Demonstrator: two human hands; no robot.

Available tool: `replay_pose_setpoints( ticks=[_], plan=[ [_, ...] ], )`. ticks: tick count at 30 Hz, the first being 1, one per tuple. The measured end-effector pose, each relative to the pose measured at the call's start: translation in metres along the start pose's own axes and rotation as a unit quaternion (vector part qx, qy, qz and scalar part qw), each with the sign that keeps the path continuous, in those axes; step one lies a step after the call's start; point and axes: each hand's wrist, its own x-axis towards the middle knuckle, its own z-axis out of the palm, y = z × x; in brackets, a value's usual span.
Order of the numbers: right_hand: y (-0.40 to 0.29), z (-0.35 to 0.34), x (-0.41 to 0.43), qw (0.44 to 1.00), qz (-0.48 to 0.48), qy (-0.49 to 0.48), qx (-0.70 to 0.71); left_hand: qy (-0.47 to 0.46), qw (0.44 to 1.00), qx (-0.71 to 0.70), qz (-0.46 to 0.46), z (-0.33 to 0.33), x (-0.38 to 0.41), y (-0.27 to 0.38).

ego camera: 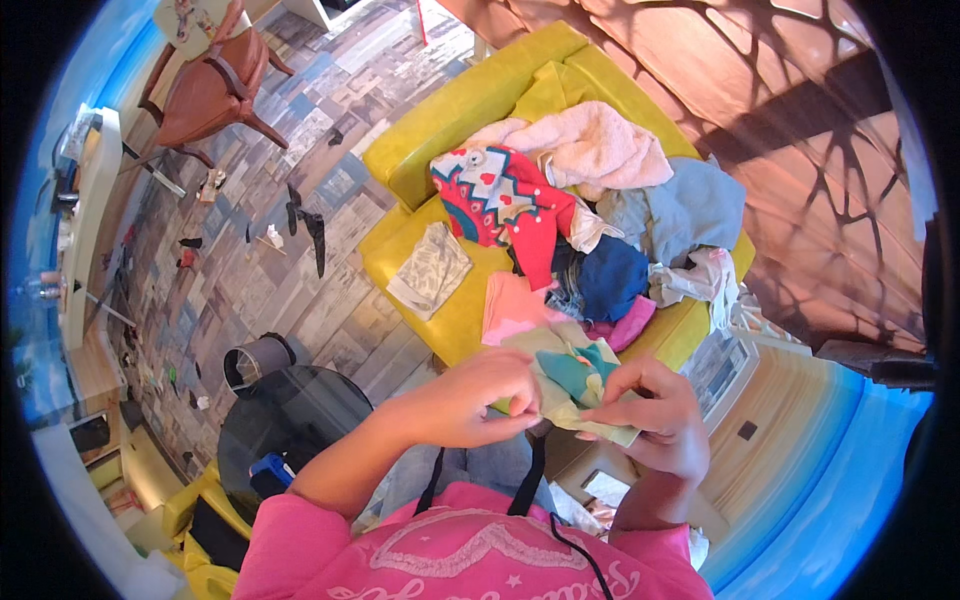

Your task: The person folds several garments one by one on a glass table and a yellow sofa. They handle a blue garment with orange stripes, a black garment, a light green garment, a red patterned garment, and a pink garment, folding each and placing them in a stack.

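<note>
Between my two hands hangs a pale yellow-green garment (559, 405) with a teal patch on it. My left hand (480, 397) pinches its edge near the left side. On the other side, my right hand (660, 416) grips the cloth between thumb and fingers. Just beyond lies a yellow sofa (397, 232) with a heap of clothes. A pink folded cloth (514, 304) is closest to the garment. Behind it are a red patterned sweater (499, 195), a dark blue garment (611, 277) and a light pink fleece (600, 142). A patterned beige cloth (431, 270) lies apart, folded flat.
A round dark glass table (285, 412) stands at my left, with a blue object (271, 474) on it. Next to it is a waste bin (259, 361). Small litter is scattered over the wood-look floor (337, 277). A brown armchair (210, 94) stands far left.
</note>
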Motion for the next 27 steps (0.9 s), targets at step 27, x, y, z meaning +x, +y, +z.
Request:
replay_pose_setpoints(
  ticks=[27],
  plan=[
    [-0.017, -0.016, -0.002, 0.992, -0.054, -0.067, 0.097, 0.069, 0.989, 0.084, 0.102, 0.020, 0.039, 0.015]
  ],
)
